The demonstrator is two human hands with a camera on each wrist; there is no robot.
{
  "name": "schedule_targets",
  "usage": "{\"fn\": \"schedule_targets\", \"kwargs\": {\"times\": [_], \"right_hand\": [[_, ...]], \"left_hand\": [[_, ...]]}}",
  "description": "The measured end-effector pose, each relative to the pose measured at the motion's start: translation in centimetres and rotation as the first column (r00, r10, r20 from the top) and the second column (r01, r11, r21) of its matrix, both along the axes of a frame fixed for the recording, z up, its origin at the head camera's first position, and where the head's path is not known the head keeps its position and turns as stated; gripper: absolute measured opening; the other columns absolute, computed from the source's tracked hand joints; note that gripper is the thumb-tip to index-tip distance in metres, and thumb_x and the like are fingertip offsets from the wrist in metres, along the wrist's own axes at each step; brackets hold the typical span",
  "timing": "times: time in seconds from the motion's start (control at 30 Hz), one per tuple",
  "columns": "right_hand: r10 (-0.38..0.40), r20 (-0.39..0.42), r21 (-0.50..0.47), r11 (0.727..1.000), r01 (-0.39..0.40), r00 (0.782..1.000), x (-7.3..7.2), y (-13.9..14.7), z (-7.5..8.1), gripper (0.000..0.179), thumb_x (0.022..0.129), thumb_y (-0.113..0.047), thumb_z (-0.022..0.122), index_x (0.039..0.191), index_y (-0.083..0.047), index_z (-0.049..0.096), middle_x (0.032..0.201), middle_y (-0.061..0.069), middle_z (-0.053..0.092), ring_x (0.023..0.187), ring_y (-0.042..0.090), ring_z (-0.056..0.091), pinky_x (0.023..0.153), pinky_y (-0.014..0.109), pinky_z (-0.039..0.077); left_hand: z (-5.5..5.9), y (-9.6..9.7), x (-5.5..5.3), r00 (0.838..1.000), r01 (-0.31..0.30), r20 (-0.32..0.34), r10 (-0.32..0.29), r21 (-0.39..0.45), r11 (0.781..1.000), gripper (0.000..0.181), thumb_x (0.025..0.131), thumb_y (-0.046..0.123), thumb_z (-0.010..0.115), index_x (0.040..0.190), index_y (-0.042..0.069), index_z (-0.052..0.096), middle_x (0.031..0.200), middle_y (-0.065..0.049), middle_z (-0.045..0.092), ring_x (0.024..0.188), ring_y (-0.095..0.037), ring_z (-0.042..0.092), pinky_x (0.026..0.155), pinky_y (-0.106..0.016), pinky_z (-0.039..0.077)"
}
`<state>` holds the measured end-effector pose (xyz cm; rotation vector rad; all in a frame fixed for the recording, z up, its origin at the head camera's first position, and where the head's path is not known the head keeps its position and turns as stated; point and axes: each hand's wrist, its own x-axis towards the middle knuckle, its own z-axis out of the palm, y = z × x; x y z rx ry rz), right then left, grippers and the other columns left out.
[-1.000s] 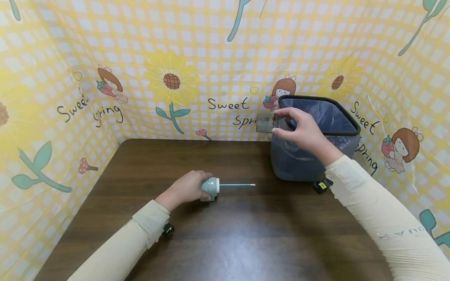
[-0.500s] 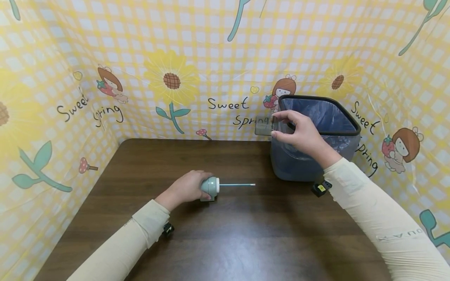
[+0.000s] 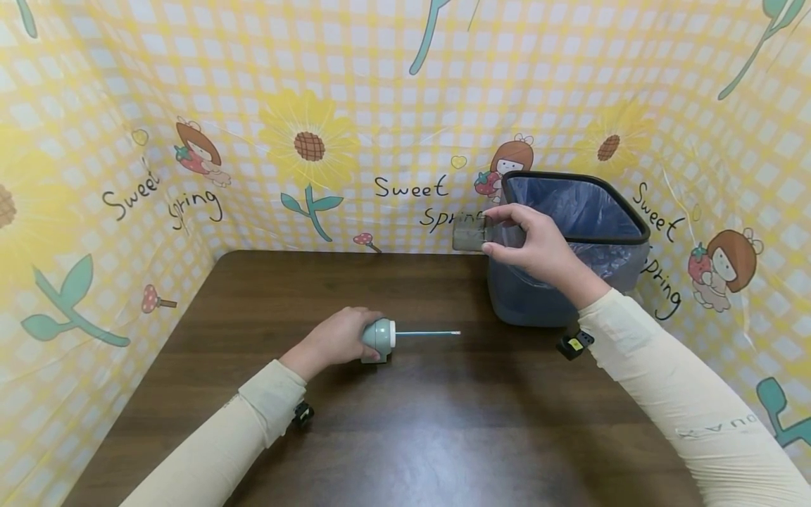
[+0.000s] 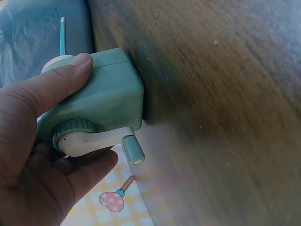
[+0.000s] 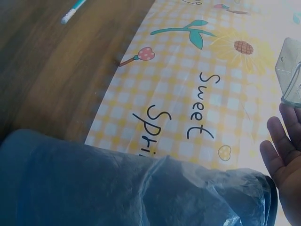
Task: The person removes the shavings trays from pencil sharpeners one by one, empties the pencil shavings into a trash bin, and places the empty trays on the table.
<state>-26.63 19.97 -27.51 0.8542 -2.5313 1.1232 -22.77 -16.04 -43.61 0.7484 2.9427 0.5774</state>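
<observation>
My left hand (image 3: 336, 336) grips a green crank pencil sharpener (image 3: 379, 336) low over the table, its white mouth facing right. A blue pencil (image 3: 427, 333) sticks out of that mouth, eraser end outward. In the left wrist view the thumb lies along the sharpener body (image 4: 110, 89), and the white crank arm (image 4: 96, 142) with its green knob shows underneath. My right hand (image 3: 538, 243) pinches a small clear plastic box (image 3: 467, 233), likely the shavings drawer, between thumb and fingers in the air. The right wrist view catches only part of this clear box (image 5: 289, 68).
A bluish bin (image 3: 529, 303) with a black rim and a plastic liner stands at the table's back right, just behind the right hand. The brown wooden table (image 3: 405, 436) ends against a yellow checked cloth (image 3: 393, 127) at the back and sides.
My right hand has drifted slightly left and down with the clear box, out from over the bin's left rim. The left hand, sharpener and pencil stay where they were.
</observation>
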Motion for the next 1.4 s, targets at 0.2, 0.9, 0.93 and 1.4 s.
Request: {"fn": "schedule_targets", "kwargs": {"times": [0.2,0.9,0.93,1.4], "right_hand": [[0.003,0.0,0.002,1.0,-0.003,1.0,0.2,-0.3,-0.3,0.051,0.088,-0.026,0.082,0.134,-0.012,0.064,0.132,0.005,0.064,0.119,0.027,0.055,0.107,0.052,0.042],[0.076,0.024,-0.032,0.997,-0.075,0.997,0.6,-1.2,-1.8,0.047,0.089,-0.023,0.082,0.132,-0.014,0.066,0.126,0.002,0.067,0.118,0.021,0.057,0.107,0.053,0.042],[0.079,0.021,-0.031,0.996,-0.078,0.997,0.6,-1.3,-1.9,0.047,0.089,-0.023,0.082,0.132,-0.013,0.066,0.126,0.001,0.067,0.118,0.02,0.057,0.107,0.052,0.042],[0.073,0.022,-0.013,0.997,-0.073,0.997,1.2,-1.7,-2.6,0.049,0.088,-0.024,0.083,0.132,-0.011,0.066,0.123,0.001,0.067,0.117,0.02,0.057,0.105,0.046,0.044]], "left_hand": [[0.2,0.0,0.0,1.0,-0.003,-0.001,0.003,-0.002,1.0,0.076,0.074,0.032,0.094,0.139,0.007,0.062,0.127,-0.007,0.069,0.105,-0.021,0.065,0.09,-0.04,0.056],[0.1,0.0,0.0,1.0,0.013,-0.019,-0.013,-0.016,1.0,0.077,0.073,0.034,0.094,0.138,0.007,0.063,0.127,-0.008,0.069,0.106,-0.021,0.066,0.091,-0.04,0.056],[0.1,0.0,0.0,1.0,0.013,-0.02,-0.013,-0.015,1.0,0.077,0.073,0.033,0.094,0.138,0.007,0.063,0.127,-0.007,0.069,0.106,-0.021,0.066,0.09,-0.04,0.056],[0.0,0.0,0.0,0.999,0.013,-0.03,-0.014,-0.018,1.0,0.077,0.072,0.034,0.095,0.137,0.007,0.063,0.125,-0.007,0.07,0.104,-0.02,0.066,0.09,-0.039,0.056]]}}
